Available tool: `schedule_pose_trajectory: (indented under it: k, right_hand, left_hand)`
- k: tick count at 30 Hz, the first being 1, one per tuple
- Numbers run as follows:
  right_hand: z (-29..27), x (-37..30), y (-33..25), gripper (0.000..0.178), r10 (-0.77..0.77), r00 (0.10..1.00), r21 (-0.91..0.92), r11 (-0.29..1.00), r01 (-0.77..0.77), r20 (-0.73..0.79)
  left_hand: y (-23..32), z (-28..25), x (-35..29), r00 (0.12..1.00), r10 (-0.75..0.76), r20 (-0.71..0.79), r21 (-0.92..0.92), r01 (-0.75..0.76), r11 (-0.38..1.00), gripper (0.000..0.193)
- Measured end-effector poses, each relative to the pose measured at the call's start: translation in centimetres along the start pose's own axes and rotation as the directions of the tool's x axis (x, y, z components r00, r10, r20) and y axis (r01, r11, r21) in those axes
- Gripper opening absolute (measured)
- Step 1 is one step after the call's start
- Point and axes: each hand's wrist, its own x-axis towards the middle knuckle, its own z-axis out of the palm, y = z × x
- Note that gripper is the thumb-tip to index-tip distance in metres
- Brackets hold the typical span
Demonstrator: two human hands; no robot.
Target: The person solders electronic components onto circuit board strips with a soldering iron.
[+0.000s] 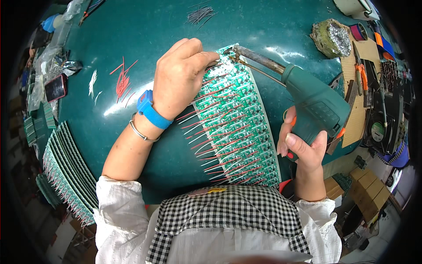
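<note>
A long panel of green circuit boards [239,127] lies before me on the table, with rows of red and white wires sticking out over its left side. My left hand [181,68] is closed in a pinch at the panel's far end; what its fingertips hold is too small to make out. In my right hand [305,147] is a green soldering gun [318,99], gripped by its handle. Its metal tip and thin feed tube reach left to the far end of the panel, just beside my left fingertips.
Loose red wires [123,83], white wires [92,82] and dark wires [201,16] lie on the green table [145,26]. Stacked board panels [70,169] stand at left near a phone [56,88]. To the right are a foil-topped lump [332,38], cardboard [351,119] and orange-handled pliers [361,75].
</note>
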Motion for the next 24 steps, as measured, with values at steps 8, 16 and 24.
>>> schedule_pose_trajectory:
  k: [8,16,24]
  right_hand:
    - [-0.8,0.1,0.6,0.055,-0.047,0.993,0.093,0.995,0.036,0.112]
    - [-0.3,0.0,0.2,0.055,0.000,0.994,0.078,0.997,-0.009,0.113]
    - [0.9,-0.2,-0.2,0.040,0.060,0.997,0.007,0.998,-0.060,-0.046]
  left_hand:
    - [-0.2,0.0,-0.3,0.999,-0.027,-0.026,-0.045,0.026,0.999,0.024]
    - [-0.1,-0.4,-0.2,1.000,-0.012,-0.014,-0.027,0.012,1.000,0.023]
    - [-0.2,-0.5,-0.2,1.000,0.011,-0.006,-0.020,-0.012,1.000,0.023]
